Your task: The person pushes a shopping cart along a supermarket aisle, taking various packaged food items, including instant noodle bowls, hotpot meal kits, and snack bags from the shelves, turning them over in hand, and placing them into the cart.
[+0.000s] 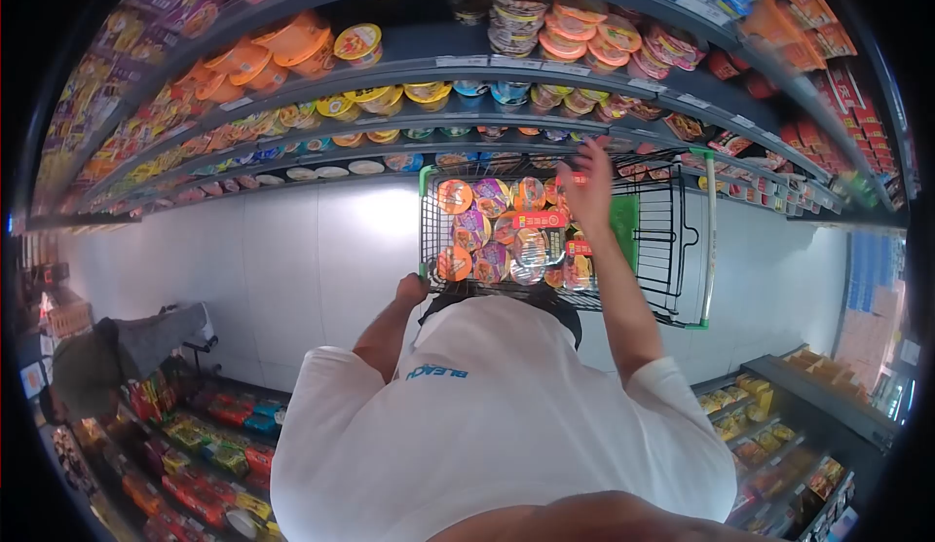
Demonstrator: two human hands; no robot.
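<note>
A wire shopping cart [672,250] with green corners stands before me, filled with orange and purple instant noodle bowls [454,196] and some red-labelled packs [541,220]. My left hand [413,290] is closed around the cart's near left corner. Over the cart's far side, close to the shelf front, my right hand [588,184] is raised with its fingers apart and slightly blurred. Nothing shows in its grasp. Part of the load lies hidden under my right forearm.
Ahead, curved shelves [419,65] hold noodle bowls and cups in several rows. Behind me are more shelves of packets [214,454]. Another person [127,347] is at the left. The pale floor [263,279] shows on both sides of the cart.
</note>
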